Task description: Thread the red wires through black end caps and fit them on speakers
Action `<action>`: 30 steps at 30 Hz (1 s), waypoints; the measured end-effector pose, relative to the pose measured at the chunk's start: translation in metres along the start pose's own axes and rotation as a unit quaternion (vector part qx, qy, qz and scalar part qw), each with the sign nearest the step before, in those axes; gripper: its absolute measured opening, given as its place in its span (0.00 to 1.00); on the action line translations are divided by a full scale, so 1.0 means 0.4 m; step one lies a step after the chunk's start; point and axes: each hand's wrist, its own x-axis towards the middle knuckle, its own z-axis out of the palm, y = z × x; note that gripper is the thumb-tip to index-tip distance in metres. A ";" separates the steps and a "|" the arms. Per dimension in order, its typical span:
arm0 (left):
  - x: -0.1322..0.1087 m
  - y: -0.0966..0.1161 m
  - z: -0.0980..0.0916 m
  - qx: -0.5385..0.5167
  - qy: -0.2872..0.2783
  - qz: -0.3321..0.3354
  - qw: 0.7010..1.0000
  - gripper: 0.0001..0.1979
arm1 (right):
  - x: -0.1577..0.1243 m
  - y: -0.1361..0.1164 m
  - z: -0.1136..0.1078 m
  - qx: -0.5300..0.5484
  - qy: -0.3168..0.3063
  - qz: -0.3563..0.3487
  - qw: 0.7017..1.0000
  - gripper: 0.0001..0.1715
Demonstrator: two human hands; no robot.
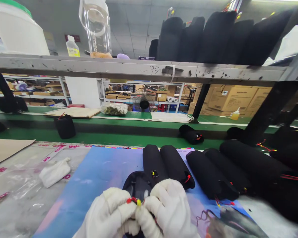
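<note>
The left white-gloved hand (109,211) pinches small red-and-yellow wire connectors (138,202) between the 2 hands; the right white-gloved hand (172,206) curls equally near, its exact grip unclear. Just beyond sits a black rounded piece (136,181), long axis hidden. Farther right, 2 black fabric-covered cylinders (152,160) point away; leftward, blue printed sheet (89,178) lies open before the green counter (109,132).
</note>
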 end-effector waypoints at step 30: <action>0.089 0.000 -0.064 0.141 -0.076 0.231 0.960 0.23 | 0.023 0.084 -0.049 0.256 -0.139 0.030 0.956 0.19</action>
